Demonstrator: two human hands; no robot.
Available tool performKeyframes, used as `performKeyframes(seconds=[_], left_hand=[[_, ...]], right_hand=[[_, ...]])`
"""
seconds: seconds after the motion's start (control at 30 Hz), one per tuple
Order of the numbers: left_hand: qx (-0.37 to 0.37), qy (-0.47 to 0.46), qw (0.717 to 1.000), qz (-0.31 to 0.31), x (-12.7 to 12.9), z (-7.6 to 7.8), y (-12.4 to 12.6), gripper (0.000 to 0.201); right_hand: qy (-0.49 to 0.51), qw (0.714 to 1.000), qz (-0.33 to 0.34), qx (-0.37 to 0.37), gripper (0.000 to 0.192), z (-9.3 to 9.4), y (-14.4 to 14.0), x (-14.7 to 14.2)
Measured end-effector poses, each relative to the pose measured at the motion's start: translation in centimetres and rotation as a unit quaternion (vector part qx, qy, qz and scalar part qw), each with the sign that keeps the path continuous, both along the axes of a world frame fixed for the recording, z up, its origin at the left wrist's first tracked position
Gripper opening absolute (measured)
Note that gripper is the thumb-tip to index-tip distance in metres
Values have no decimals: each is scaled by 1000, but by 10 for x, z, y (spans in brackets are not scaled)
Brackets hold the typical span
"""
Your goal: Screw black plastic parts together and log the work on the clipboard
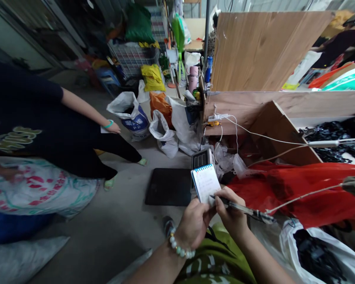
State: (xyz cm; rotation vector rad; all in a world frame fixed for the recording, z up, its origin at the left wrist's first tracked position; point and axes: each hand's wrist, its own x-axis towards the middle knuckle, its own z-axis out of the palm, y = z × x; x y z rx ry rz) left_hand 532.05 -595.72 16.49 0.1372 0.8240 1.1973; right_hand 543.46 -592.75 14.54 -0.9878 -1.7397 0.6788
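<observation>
A small spiral notepad [206, 182] with a blue coil along its top is gripped at its lower edge by my left hand [193, 225], which wears a beaded bracelet [180, 248]. Faint handwriting shows on the page. My right hand [232, 211] pinches a pen [248, 210], whose tip rests at or just over the lower part of the page. A string [301, 198] runs from near the pen's back end toward the right. Beyond the notepad lies a black floor scale platform [168, 187] with its display unit [201, 157] partly covered by the pad.
A person in dark clothes [47, 118] stands at the left, one hand on a printed woven sack [44, 187]. Open sacks [136, 124] line the floor ahead. At the right are red sheeting [272, 191], a white bag of black pieces [319, 252] and a wooden bench panel [263, 51] with cords.
</observation>
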Motion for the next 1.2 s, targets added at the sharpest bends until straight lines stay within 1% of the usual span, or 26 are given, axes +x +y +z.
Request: performKeyframes(seconds=[0.13, 0.3, 0.5, 0.7, 0.8, 1.0, 1.2], left_hand=[[5, -1, 1000, -1, 0, 0, -1, 27], [8, -1, 1000, -4, 1, 0, -2, 27], [18, -10, 1000, 10, 1, 6, -3, 29], [15, 5, 1000, 10, 2, 8, -4, 28], [17, 6, 1000, 11, 3, 7, -4, 29], [1, 18, 1000, 10, 3, 6, -5, 30], [6, 14, 1000, 15, 3, 8, -5, 28]], right_hand=[[4, 1000, -3, -15, 7, -3, -2, 2], [-8, 1000, -2, -9, 7, -3, -4, 3], [27, 999, -30, -4, 11, -5, -5, 6], [18, 1000, -18, -11, 10, -3, -6, 6], [20, 999, -23, -13, 9, -3, -6, 6], [18, 999, -19, -21, 10, -7, -7, 8], [23, 999, -19, -10, 11, -6, -7, 9]])
